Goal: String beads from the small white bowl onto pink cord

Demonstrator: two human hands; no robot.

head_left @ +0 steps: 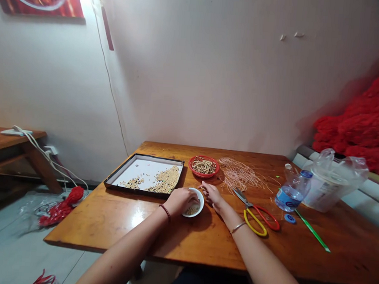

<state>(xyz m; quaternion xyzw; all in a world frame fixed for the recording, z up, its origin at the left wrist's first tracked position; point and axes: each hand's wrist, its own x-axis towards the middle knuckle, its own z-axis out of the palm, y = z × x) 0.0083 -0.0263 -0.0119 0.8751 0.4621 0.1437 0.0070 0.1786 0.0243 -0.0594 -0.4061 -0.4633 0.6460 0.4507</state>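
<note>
My left hand [182, 200] reaches over the rim of a small white bowl [200, 210], its bent fingers dipping inside and partly hidden. Small beads [191, 210] lie in the bottom of that bowl. Just right of the bowl is my right hand [212, 194], fingers curled and pressed together; whatever they pinch is too small to make out. Behind the hands stands a red basket [203, 175] with beaded strings [203, 165] in it. A bundle of thin pale cords [240, 173] spreads beside the basket.
A black-rimmed tray [134, 166] with loose beads [166, 179] lies at left. Scissors [252, 214] with red and yellow handles rest to the right, near a water bottle [289, 192], a blue cap [290, 218], a green tool [314, 232] and a bagged tub [324, 189].
</note>
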